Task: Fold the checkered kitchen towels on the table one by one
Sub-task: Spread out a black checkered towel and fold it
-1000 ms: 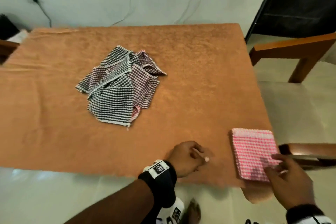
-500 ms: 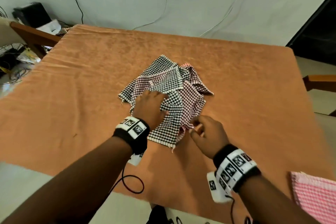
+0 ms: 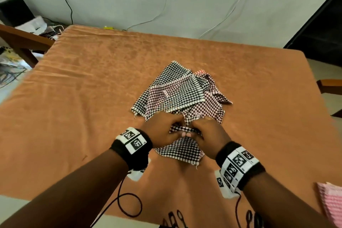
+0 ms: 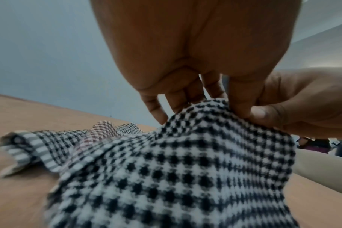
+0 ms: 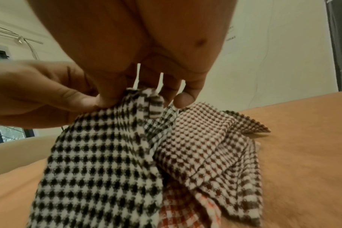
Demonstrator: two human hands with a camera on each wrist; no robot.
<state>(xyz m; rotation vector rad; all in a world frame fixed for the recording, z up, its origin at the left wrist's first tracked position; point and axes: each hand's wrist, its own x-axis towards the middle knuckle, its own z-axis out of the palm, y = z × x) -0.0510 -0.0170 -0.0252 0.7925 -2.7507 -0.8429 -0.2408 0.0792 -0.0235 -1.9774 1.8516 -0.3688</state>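
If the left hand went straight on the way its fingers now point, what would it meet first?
Probably the pile of checkered towels, right beyond the fingers of the left hand, which already pinches the black-and-white towel together with the right hand. Depth is unclear.

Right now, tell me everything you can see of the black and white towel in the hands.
The black and white towel is a small-checked woven cloth with a striped hem. It is crumpled and unfolded. The left hand and right hand pinch its bunched upper edge, close together. Its lower part drapes toward the orange table cover, and it adjoins the pile of towels behind.
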